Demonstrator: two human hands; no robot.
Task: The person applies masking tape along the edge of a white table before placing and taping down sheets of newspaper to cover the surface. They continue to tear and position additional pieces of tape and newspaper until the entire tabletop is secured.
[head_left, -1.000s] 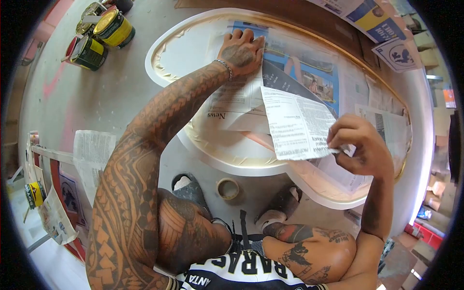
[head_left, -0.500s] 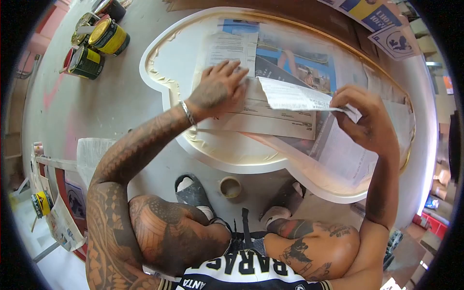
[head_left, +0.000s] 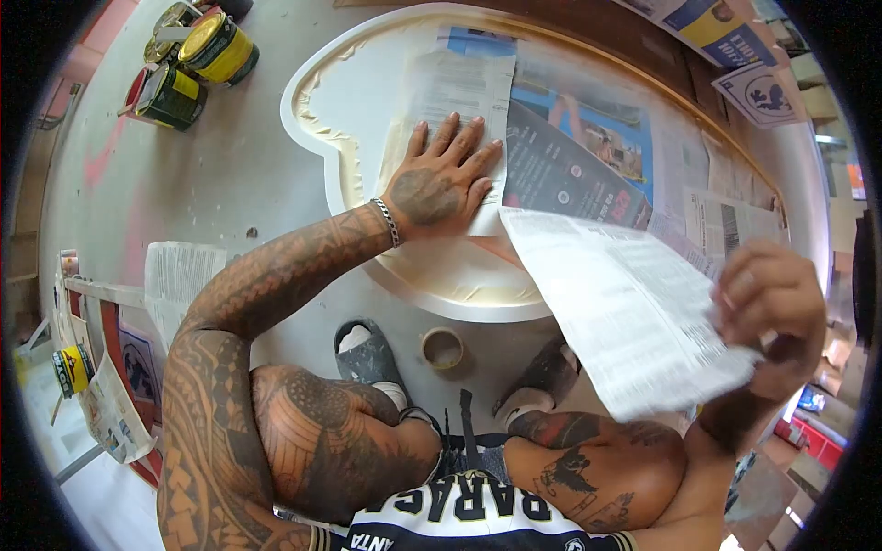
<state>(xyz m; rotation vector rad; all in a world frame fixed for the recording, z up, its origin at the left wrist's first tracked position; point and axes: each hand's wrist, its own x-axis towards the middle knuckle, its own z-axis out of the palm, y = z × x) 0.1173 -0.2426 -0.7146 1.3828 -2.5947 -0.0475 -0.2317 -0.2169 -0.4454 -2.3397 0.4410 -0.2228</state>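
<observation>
A large white curved panel (head_left: 317,147) lies on the floor before me, with masking tape (head_left: 344,170) along its rim and newspaper over its middle. My left hand (head_left: 439,188) is pressed flat, fingers spread, on a newspaper page (head_left: 459,87) on the panel. At the right, my right hand (head_left: 772,298), blurred by motion, grips the edge of a loose newspaper sheet (head_left: 625,312). That sheet is lifted and tilted, reaching from beside my left hand over the panel's near edge. A dark printed page (head_left: 570,165) shows beneath, right of my left hand.
Several paint cans (head_left: 220,50) stand on the floor at the upper left. A roll of tape (head_left: 442,349) lies between my feet. To the left is a frame (head_left: 106,294) with newspaper and a yellow can (head_left: 72,370). Printed sheets (head_left: 758,92) are at the upper right.
My right hand has swung right and toward me, pulling the newspaper sheet up and out from the panel. My left hand has flattened onto the page. The view has shifted slightly.
</observation>
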